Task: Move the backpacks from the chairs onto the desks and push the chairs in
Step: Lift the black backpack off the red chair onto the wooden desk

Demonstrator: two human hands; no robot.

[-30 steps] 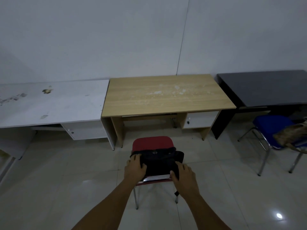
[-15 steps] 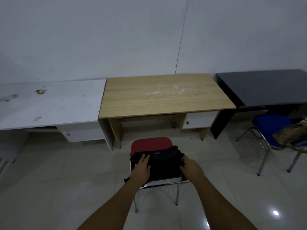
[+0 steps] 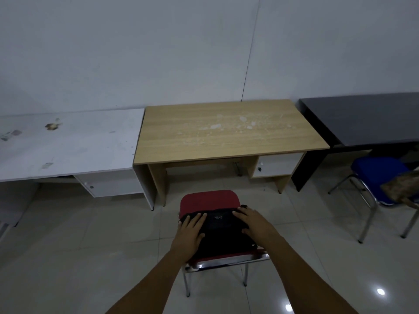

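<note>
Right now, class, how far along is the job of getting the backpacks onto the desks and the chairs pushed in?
Done: nothing yet; the wooden desk is bare. In hand: both the left hand and right hand lie on the black backpack, which sits on the red chair. Left: lift it to a desk, push that chair in, then do the same for the brown bag on the blue chair.

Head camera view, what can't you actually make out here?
- Black backpack: its sides lie under the left hand and right hand; grip unclear.
- Bag on the blue chair: cut off by the right edge.
- White desk: left end out of frame.
</note>
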